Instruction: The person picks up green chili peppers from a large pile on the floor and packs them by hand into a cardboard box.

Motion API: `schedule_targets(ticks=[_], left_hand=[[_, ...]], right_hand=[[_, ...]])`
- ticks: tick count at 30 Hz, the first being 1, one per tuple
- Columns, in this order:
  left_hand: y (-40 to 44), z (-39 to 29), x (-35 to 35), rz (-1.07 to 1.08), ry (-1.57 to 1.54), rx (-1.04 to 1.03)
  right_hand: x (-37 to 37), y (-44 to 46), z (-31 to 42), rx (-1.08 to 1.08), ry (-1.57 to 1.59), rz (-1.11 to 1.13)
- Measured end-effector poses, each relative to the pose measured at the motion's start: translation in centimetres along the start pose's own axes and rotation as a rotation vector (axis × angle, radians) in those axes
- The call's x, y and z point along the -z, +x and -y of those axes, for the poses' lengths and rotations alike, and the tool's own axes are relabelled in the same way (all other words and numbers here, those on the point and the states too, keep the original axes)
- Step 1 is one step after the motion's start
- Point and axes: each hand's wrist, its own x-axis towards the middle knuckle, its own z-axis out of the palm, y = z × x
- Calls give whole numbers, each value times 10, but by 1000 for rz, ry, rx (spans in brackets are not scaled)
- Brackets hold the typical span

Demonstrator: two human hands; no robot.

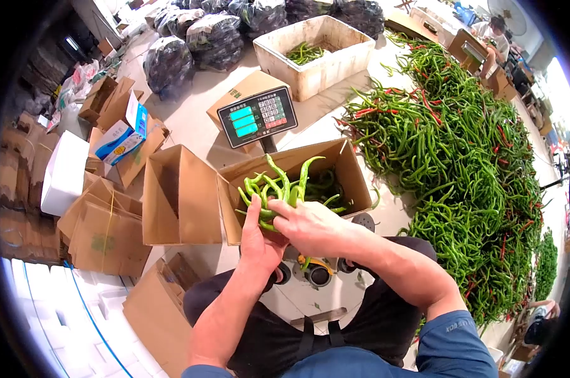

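Observation:
A bunch of long green chili peppers (284, 187) is held between my two hands, their tips pointing up and away from me. My left hand (261, 247) cups the bunch from the left and below, thumb up. From the right, my right hand (313, 225) closes over the lower ends of the peppers, its fingers bent around them. Both hands are above the near edge of an open cardboard box (353, 173), where more green peppers (326, 184) lie. Behind the box stands a scale display (258, 116) with lit panels.
A large heap of green and red chili peppers (468, 170) covers the floor at right. Beside the box is another open carton (183, 195). Farther back are a white foam tub (316, 82) and black bags (214, 41). A person (492, 41) sits at the upper right.

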Motion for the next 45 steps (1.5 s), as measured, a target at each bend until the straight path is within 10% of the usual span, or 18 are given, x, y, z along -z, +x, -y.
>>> schedule_targets(ticks=[32,45], left_hand=[[2,-6,1,229,84,-180],[12,-27,20,300,-97,-107]], right_hand=[[-28,-8,41,24,-321,-385],[-31,24,66,-184,-624,-208]])
